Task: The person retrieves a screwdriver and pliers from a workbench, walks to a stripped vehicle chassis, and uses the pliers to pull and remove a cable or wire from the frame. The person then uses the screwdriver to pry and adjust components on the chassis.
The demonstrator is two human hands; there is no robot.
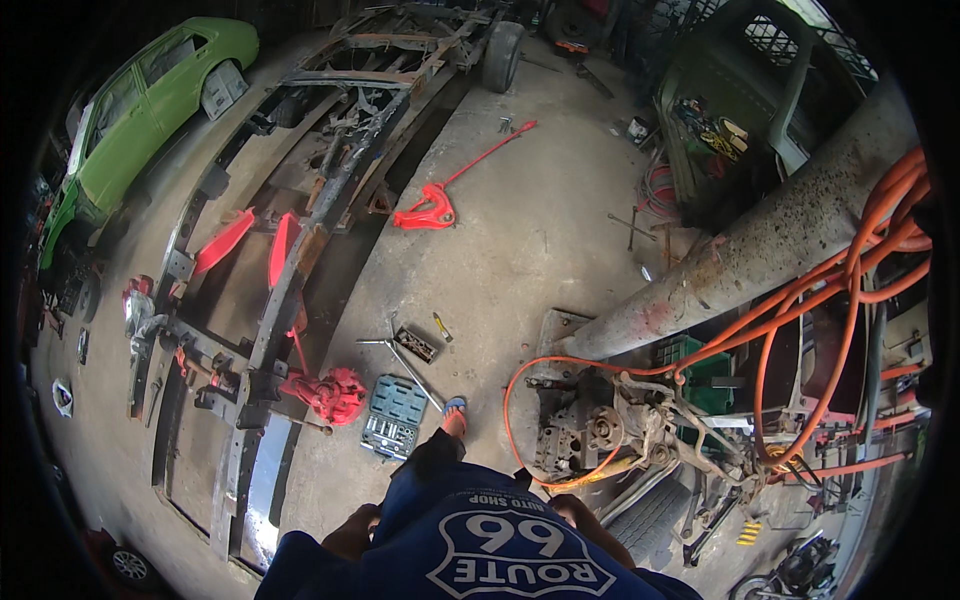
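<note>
My left hand [354,530] hangs beside my blue shirt at the lower edge, with its fingers mostly hidden. On the other side of the shirt, my right hand [576,512] shows only in part, and what it holds, if anything, is hidden. Just ahead of my sandalled foot [455,418] lies an open socket set case [396,400] with rows of sockets in it. A long-handled wrench [412,368] rests on the concrete beside a small tray of metal parts [416,344]. Nearby is a yellow-handled tool [441,327].
A vehicle chassis frame [290,290] stretches along the left, with red-painted parts [335,397] by it. A red control arm [428,208] lies ahead. On the right stand a concrete post [740,240], a looped orange hose [855,270] and greasy axle parts [600,425]. A green car [160,105] stands far left.
</note>
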